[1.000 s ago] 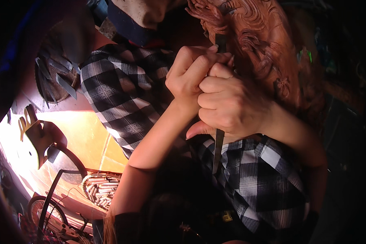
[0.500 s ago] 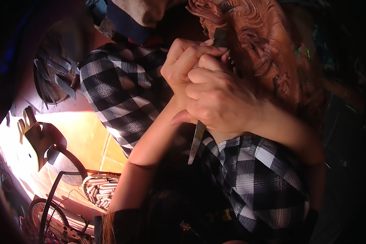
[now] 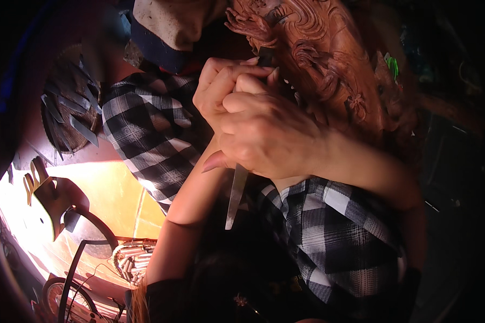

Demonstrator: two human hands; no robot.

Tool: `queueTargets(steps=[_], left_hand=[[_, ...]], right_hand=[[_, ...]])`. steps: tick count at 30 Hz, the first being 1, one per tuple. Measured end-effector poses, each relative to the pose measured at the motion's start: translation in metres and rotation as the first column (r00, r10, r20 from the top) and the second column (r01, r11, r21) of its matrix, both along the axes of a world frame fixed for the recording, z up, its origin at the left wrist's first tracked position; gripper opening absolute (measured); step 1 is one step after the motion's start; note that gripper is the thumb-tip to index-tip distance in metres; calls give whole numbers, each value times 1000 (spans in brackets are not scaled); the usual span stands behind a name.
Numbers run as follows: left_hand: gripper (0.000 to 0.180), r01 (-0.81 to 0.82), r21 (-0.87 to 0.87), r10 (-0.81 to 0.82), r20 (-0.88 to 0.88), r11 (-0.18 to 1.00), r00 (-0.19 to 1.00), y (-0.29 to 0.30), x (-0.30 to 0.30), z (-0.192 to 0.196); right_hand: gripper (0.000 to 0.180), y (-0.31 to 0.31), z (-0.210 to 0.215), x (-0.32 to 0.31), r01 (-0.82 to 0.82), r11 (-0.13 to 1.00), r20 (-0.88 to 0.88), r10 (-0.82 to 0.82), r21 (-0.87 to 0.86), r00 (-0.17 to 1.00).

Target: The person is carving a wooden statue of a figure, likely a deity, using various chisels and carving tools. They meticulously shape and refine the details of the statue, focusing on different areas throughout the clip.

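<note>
By the carving (image 3: pixel 347 59), left hand (image 3: pixel 212 89) and right hand (image 3: pixel 267 132) clamp a blade (image 3: pixel 235 198); top unclear.

I read this place as a woodcarver's workshop. Through the head camera I have a reddish-brown wood carving (image 3: pixel 337 51) at the top, its surface cut into swirls and raised, twisting relief. Just beside it, the left hand (image 3: pixel 213 89) and right hand (image 3: pixel 264 132) grip a flat steel carving tool (image 3: pixel 236 198). Off to the left I see more flat blades (image 3: pixel 83 131) on a round stand, and below them sunlit floor tiles (image 3: pixel 126 185) and a basket (image 3: pixel 115 260) packed with small rods (image 3: pixel 137 257). A spoked wheel (image 3: pixel 55 295) looks like a bicycle's; I cannot tell whether the workshop adjoins a home.
</note>
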State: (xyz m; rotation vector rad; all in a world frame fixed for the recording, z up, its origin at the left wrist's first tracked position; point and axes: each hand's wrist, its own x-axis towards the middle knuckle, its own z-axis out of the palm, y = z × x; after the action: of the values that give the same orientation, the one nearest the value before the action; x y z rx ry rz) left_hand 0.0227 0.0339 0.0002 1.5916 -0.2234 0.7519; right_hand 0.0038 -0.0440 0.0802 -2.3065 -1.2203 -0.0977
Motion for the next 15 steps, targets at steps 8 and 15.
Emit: queueTargets(steps=[8, 15], left_hand=[[21, -43, 41, 44, -23, 998, 999, 3, -8, 8], [19, -63, 38, 62, 30, 997, 998, -8, -7, 7]], right_hand=[[38, -13, 5, 3, -121, 990, -72, 127, 76, 989], [37, -26, 8, 1, -133, 991, -66, 132, -11, 989]])
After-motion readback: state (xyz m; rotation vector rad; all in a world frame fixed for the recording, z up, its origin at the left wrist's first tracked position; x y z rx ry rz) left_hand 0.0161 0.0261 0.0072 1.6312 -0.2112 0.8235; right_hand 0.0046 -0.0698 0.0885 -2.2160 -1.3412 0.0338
